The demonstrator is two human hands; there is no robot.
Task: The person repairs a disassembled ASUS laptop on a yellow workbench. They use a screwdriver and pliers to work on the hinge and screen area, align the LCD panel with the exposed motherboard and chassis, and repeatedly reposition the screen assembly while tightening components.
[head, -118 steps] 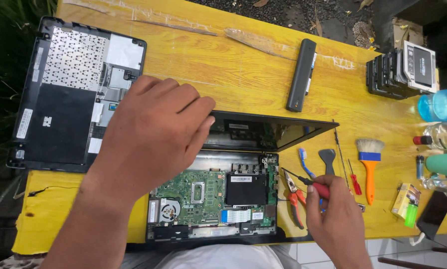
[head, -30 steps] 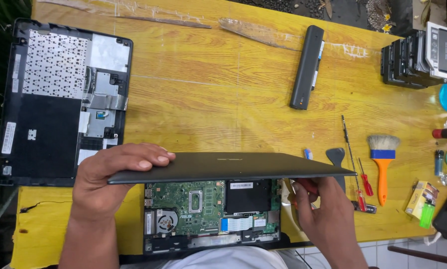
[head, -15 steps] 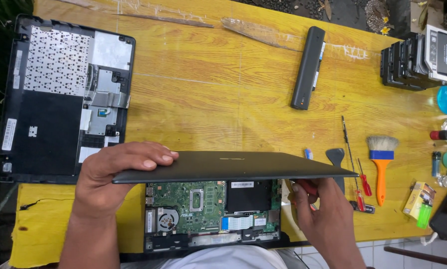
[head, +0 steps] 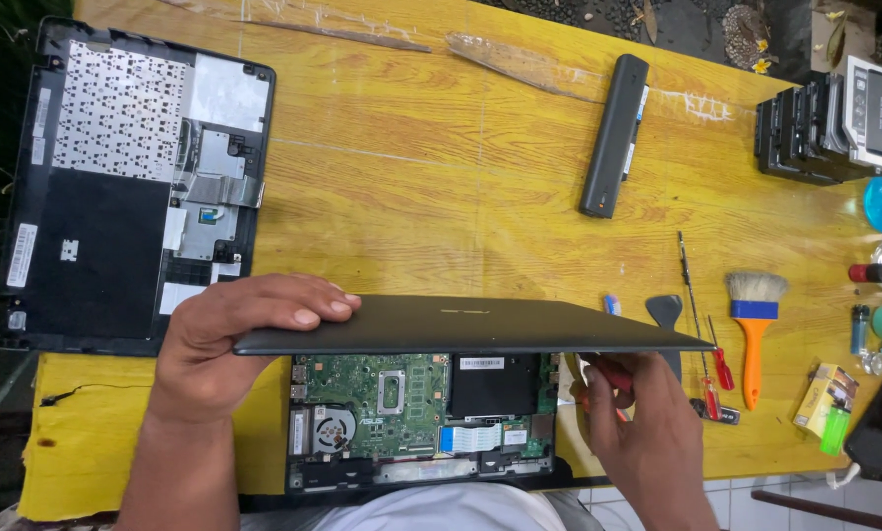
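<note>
An opened laptop base (head: 421,413) with its green circuit board and fan showing lies at the near edge of the yellow table (head: 441,177). Its dark lid (head: 480,324) stands nearly edge-on above it. My left hand (head: 234,339) grips the lid's left end, fingers over the top edge. My right hand (head: 638,413) is at the lid's right end, under its corner, closed around a red-handled tool (head: 613,376) whose kind I cannot tell.
A removed keyboard cover (head: 131,182) lies underside up at the far left. A black battery bar (head: 615,135) lies at the centre back, stacked drives (head: 834,123) at the back right. Screwdrivers (head: 701,324), a brush (head: 753,329), a pry tool (head: 665,311) and small bottles sit at the right.
3.9 s ago my left hand lay on the lid near flat and my right reached among the tools. The lid has since been raised edge-on; it has barely moved in the last second.
</note>
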